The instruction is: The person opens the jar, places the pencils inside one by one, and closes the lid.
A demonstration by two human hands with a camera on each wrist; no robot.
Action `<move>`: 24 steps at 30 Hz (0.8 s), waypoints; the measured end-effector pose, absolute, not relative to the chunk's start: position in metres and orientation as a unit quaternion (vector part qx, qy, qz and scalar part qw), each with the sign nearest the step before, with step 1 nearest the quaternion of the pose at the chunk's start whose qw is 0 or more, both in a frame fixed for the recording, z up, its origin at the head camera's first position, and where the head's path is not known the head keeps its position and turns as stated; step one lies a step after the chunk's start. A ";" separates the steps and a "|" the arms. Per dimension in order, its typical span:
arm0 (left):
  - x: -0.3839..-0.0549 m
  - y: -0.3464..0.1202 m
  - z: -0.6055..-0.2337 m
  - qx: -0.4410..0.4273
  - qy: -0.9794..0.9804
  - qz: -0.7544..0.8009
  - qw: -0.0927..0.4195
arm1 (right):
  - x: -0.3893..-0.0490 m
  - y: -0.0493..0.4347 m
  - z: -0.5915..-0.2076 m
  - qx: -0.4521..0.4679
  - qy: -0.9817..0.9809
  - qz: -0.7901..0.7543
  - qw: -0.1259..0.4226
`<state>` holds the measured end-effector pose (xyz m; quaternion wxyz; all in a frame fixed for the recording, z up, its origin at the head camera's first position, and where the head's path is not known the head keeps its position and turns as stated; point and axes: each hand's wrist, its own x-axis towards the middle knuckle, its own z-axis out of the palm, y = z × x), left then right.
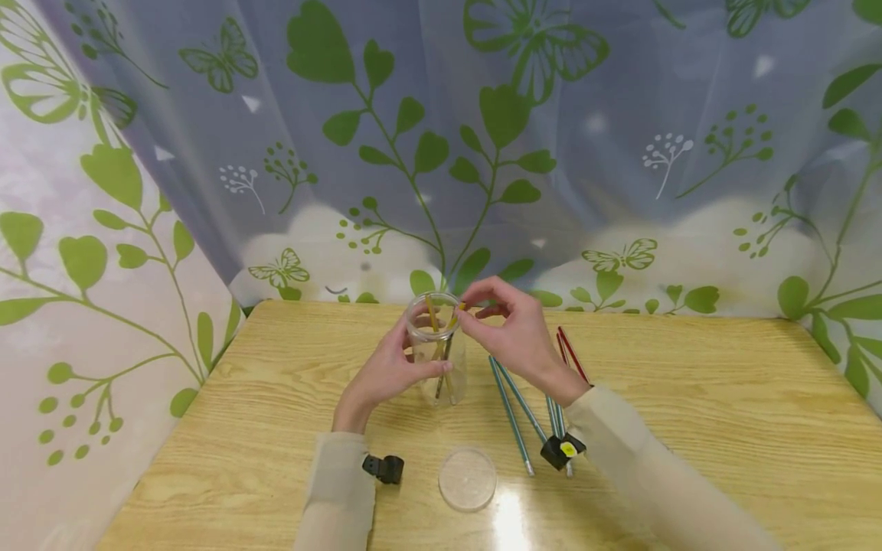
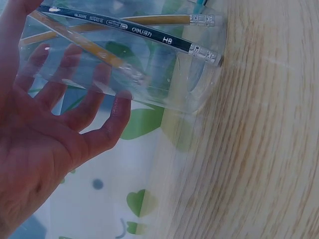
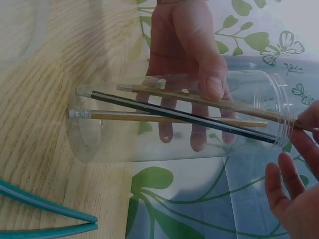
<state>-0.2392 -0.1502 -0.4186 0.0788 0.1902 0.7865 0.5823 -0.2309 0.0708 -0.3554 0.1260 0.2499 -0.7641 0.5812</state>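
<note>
A clear plastic jar (image 1: 426, 386) stands upright on the table, and my left hand (image 1: 386, 371) grips it round the side, thumb in front and fingers behind. At its mouth, my right hand (image 1: 513, 330) pinches the top end of a yellow pencil (image 3: 239, 108). Most of that pencil is inside the jar, eraser end down. A second yellow pencil (image 3: 114, 116) and a dark green pencil (image 2: 149, 32) lean within the jar, their eraser ends near the bottom.
A round clear lid (image 1: 467, 479) lies on the wooden table (image 1: 262, 459) in front of the jar. Several teal pencils (image 1: 511, 417) and some red pencils (image 1: 575, 356) lie to the right, partly under my right forearm. A patterned curtain (image 1: 441, 153) hangs behind the table.
</note>
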 end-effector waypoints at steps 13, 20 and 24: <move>-0.240 -0.151 -0.421 0.200 0.779 0.589 0.079 | -0.232 0.068 -0.357 0.302 -0.810 0.486 0.132; -0.240 -0.152 -0.421 0.203 0.785 0.580 0.077 | -0.231 0.068 -0.360 0.314 -0.812 0.471 0.141; -0.240 -0.152 -0.421 0.203 0.788 0.576 0.076 | -0.231 0.068 -0.361 0.319 -0.813 0.466 0.141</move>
